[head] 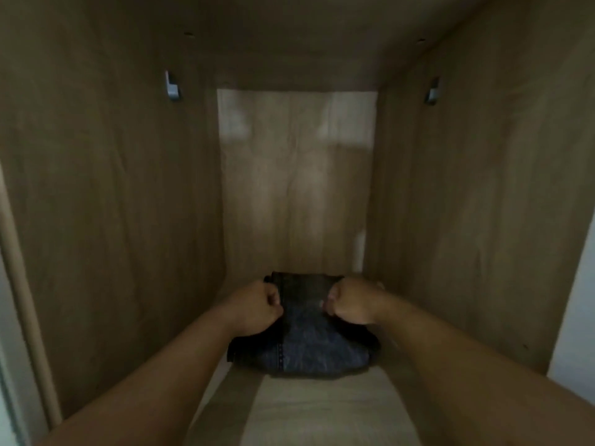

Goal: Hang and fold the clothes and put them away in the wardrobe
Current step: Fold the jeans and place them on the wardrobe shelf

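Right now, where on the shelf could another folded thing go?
The bare shelf in front of the jeans, between the two forearms, has room. A thin strip shows behind the jeans by the back wall. Both hands, left and right, crowd the jeans' sides.

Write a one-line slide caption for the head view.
Both hands, left hand and right hand, grip folded dark jeans on a wardrobe shelf.
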